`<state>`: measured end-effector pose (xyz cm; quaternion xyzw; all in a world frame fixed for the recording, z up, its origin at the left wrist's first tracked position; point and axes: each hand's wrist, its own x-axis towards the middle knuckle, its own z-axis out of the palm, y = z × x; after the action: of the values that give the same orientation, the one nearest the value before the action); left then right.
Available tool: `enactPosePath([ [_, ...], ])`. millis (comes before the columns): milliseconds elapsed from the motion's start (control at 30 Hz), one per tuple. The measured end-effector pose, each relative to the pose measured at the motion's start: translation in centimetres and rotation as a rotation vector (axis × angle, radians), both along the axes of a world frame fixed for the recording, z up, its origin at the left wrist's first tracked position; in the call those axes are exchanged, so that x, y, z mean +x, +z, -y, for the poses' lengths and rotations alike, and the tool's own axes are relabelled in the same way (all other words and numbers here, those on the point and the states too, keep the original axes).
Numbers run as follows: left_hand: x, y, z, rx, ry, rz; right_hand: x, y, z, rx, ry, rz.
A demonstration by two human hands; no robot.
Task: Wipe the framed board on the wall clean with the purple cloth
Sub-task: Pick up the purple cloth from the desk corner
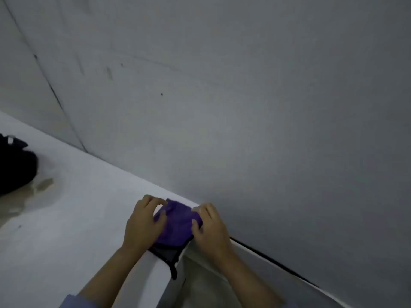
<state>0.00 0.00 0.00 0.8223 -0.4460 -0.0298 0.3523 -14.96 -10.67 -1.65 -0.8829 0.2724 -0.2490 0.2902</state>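
Both hands, left hand [142,223] and right hand [210,227], grip the purple cloth [176,221].

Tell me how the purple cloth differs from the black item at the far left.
The purple cloth is bunched between the left hand and right hand by the wall; the black item lies untouched, cut off by the frame edge. Both rest on the white surface.

The purple cloth [175,222] is lying bunched and creased on a white worktop [77,218], close to the worktop's edge and just beside the grey wall. It is sitting partly over a flat dark item [165,254] whose strap is hanging over the edge. Fingers are covering its left and right sides, leaving its middle showing.
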Motion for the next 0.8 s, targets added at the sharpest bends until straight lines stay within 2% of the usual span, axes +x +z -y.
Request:
enactPosePath([
  [67,0.8,-2.5,0.2,0.084,0.084,-0.125,0.9,-2.5,0.9,0.048,-0.012,-0.086],
  [167,1.4,-5.0,0.6,0.186,0.106,-0.191,1.4,-4.5,1.6,0.149,-0.056,-0.240],
  [267,1.9,-6.2,2.3,0.208,0.139,-0.203,2.1,-6.0,2.2,0.161,-0.095,-0.264],
  [367,2.3,-7.0,4.3,0.167,0.144,-0.193,2.8,-6.8,2.5,0.109,-0.130,-0.210],
  [467,2.5,-7.6,5.3,0.133,0.139,-0.202,3.0,-7.2,2.4,0.194,-0.172,-0.143],
  [633,2.0,-6.6,6.4,0.021,0.161,-0.207,1.8,-7.0,3.1,0.401,-0.166,0.097],
  [800,-0.9,-4.0,7.8,-0.182,0.092,-0.203,-2.2,-4.9,5.4,0.341,-0.085,0.370],
])
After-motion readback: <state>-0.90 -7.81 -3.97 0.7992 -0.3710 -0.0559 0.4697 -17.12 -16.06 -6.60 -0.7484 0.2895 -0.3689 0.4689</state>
